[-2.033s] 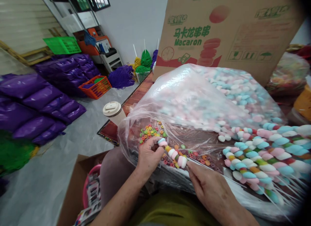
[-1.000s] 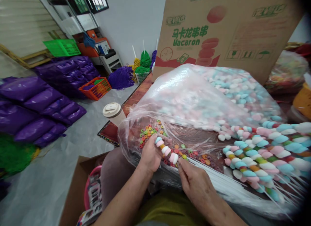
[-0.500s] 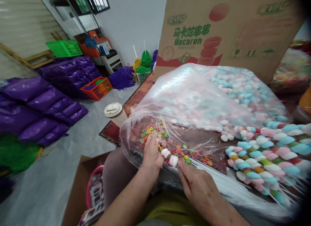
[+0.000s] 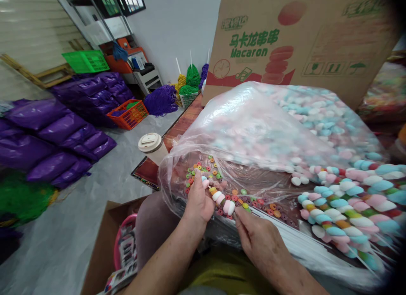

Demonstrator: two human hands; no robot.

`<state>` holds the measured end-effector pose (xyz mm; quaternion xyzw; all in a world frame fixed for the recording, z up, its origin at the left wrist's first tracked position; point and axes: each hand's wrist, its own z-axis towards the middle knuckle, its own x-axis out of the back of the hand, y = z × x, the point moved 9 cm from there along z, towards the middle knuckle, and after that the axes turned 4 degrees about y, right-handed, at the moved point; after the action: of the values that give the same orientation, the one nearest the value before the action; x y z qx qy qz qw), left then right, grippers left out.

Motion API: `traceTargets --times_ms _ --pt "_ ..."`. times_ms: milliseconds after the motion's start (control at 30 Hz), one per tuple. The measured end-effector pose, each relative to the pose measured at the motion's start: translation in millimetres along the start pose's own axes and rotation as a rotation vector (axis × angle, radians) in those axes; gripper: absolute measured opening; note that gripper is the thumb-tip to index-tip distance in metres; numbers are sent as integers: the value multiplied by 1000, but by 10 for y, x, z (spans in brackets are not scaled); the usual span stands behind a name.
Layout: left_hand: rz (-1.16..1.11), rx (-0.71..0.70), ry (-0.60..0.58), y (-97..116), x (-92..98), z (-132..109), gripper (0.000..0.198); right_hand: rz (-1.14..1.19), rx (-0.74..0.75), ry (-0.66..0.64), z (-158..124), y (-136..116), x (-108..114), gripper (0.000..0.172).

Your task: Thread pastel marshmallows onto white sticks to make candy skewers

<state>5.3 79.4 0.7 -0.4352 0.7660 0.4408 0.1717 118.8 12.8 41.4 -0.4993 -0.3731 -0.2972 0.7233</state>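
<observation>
My right hand [image 4: 261, 236] grips a marshmallow skewer [image 4: 223, 202] near its lower end. Pink and white marshmallows are threaded on it, with coloured cereal rings between them. At the skewer's far tip, my left hand [image 4: 198, 202] pinches a blue, white and pink marshmallow [image 4: 205, 182], partly hidden by the fingers. Loose cereal rings [image 4: 236, 195] in several colours lie on clear plastic just beyond both hands. A bundle of white sticks [image 4: 288, 231] lies beside and beyond my right hand.
Finished-looking marshmallow skewers [image 4: 345, 202] are piled at the right. Behind the rings stands a large clear bag of marshmallows [image 4: 253, 117], backed by a cardboard box [image 4: 253, 75]. A lidded paper cup [image 4: 154, 147] stands at the table's left edge. An open carton [image 4: 101, 240] sits low at the left.
My left fingers have shifted slightly at the skewer's tip, and the blue, white and pink marshmallow shows there now. My right hand keeps its grip. The view has moved slightly.
</observation>
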Motion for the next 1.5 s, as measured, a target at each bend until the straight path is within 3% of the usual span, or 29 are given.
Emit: traceTargets --times_ms 300,767,933,1167,1267,1367,1500 --pt "17 18 15 -96 -2 -34 30 34 -2 0 29 -17 -12 24" --pt "134 -136 -122 -45 -87 -111 22 -87 -2 -75 11 2 -9 21" --pt "143 -147 -158 -87 -122 -168 22 -75 21 -25 32 -37 1 22" --pt "151 -188 -71 -123 -41 -139 27 -19 -12 -40 78 -13 -139 22" --pt "177 -207 -71 -120 -18 -107 29 45 -72 -61 127 23 -231 23" --pt "204 -158 -168 -92 -77 -78 32 245 -72 -51 184 20 -237 25" --pt "141 -37 -256 -9 -150 -56 55 392 -17 -30 214 -5 -182 23"
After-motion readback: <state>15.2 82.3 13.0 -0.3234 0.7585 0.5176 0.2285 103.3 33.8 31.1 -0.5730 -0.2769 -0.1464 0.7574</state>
